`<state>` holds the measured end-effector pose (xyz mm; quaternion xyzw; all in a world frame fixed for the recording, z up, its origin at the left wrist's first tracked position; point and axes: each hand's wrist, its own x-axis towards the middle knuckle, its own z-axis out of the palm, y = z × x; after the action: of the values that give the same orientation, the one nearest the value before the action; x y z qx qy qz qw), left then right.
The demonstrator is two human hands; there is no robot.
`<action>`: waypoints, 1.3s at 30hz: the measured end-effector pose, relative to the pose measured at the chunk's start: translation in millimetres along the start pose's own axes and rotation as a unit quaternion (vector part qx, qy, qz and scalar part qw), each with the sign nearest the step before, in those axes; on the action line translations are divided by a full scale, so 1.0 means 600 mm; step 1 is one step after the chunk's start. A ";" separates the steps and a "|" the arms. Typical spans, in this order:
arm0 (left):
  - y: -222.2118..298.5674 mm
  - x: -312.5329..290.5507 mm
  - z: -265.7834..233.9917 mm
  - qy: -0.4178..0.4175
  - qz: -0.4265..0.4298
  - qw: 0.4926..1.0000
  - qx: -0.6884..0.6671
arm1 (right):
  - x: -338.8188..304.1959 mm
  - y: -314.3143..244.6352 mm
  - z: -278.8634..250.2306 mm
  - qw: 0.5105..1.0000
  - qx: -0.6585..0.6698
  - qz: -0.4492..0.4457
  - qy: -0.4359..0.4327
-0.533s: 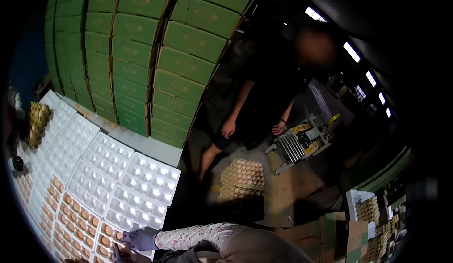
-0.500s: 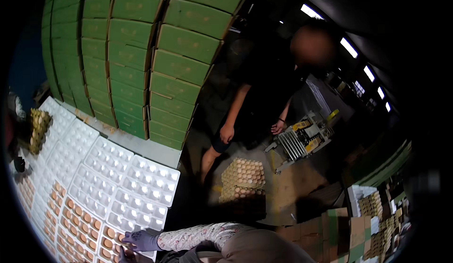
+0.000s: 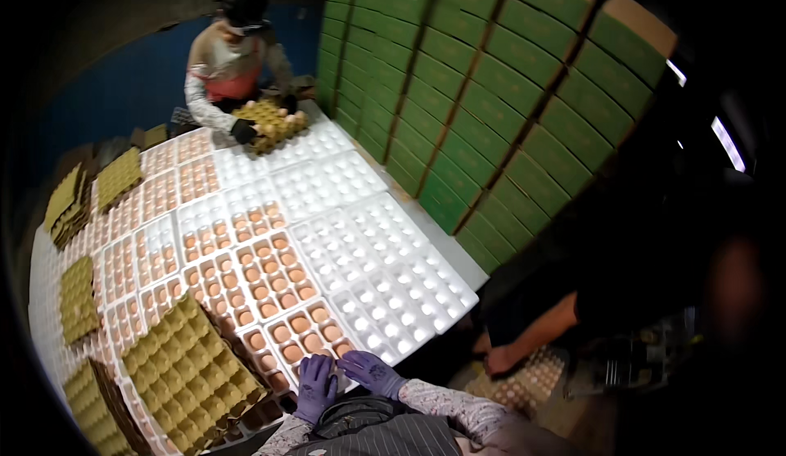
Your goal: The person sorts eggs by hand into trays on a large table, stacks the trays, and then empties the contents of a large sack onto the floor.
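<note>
Both my hands wear purple gloves and rest at the near edge of a white egg tray [image 3: 348,386]. My left hand [image 3: 317,386] reaches forward with its fingers stretched over the front eggs. Beside it, my right hand [image 3: 371,372] points left, its fingers extended and touching or just above the corner eggs. Brown eggs [image 3: 300,323] fill the visible cups of this tray; what lies under my fingertips is hidden. To the left of my left hand, a stack of yellowish pulp egg flats [image 3: 192,374] lies on the trays.
White trays with vacant cups [image 3: 401,300] cover the table's right side. Across the table, a co-worker [image 3: 225,71] in dark gloves handles a pulp flat [image 3: 274,124] holding some eggs. Green cartons [image 3: 508,120] rise behind. At right, another person's arm [image 3: 532,341] reaches to stacked eggs [image 3: 524,378].
The view has swung left, bringing the table, the far co-worker and the pulp flats into sight. My hands now lie side by side at the tray's edge. The person at right has bent to the stacked eggs.
</note>
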<state>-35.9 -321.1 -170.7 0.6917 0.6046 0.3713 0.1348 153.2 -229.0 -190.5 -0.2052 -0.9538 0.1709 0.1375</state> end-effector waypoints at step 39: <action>-0.017 -0.075 0.057 0.028 -0.103 0.992 0.062 | 0.100 0.020 0.008 0.995 0.096 -0.020 0.002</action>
<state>-19.9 -351.8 -216.1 0.6220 0.6980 0.3365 0.1127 102.8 -193.6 -188.1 -0.1723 -0.9366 0.2583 0.1621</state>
